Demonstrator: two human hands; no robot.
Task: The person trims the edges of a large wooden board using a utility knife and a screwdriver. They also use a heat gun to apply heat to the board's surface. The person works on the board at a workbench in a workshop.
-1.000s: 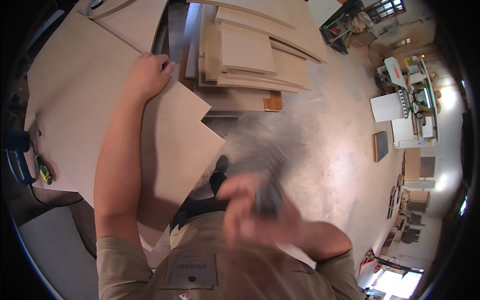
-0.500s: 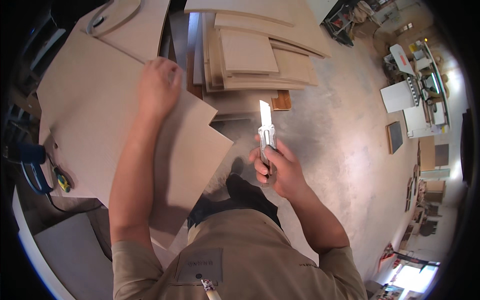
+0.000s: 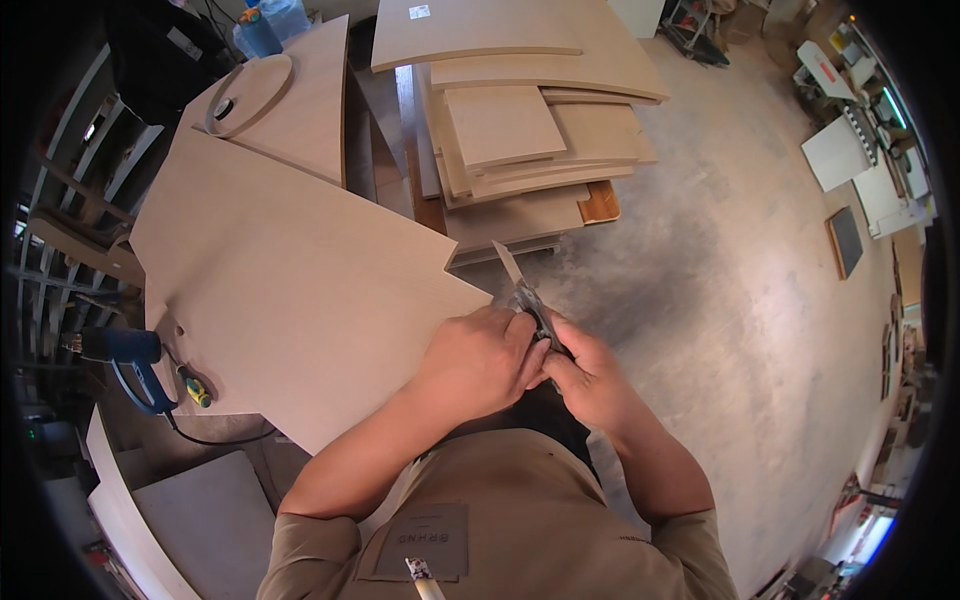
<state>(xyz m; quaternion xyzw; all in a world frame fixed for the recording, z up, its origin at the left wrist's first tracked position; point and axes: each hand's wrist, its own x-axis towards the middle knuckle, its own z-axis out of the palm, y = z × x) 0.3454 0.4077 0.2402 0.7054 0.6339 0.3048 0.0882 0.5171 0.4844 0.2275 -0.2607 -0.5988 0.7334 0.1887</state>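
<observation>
My right hand (image 3: 592,380) is wrapped round the handle of a silver utility knife (image 3: 530,303), whose long blade stands out and points up and away, tilted left. Against the knife's left side, my left hand (image 3: 478,358) is closed, its fingers curled at the handle; they hide part of it. Both hands are together in front of my body, beside the near right corner of a large pale wooden panel (image 3: 290,260). That panel has a notch cut at its right corner.
Left on the panel lie a blue heat gun (image 3: 140,362) with a cord and a yellow-green screwdriver (image 3: 195,387). Farther back, another panel (image 3: 310,110) bears a curved strip and a roll (image 3: 223,108). A stack of boards (image 3: 505,125) stands ahead. A cigarette (image 3: 424,580) shows at the lower edge.
My left hand has come off the panel's far edge, back and right to the knife. The knife has turned so its blade tilts left and shows edge-on. The view has shifted.
</observation>
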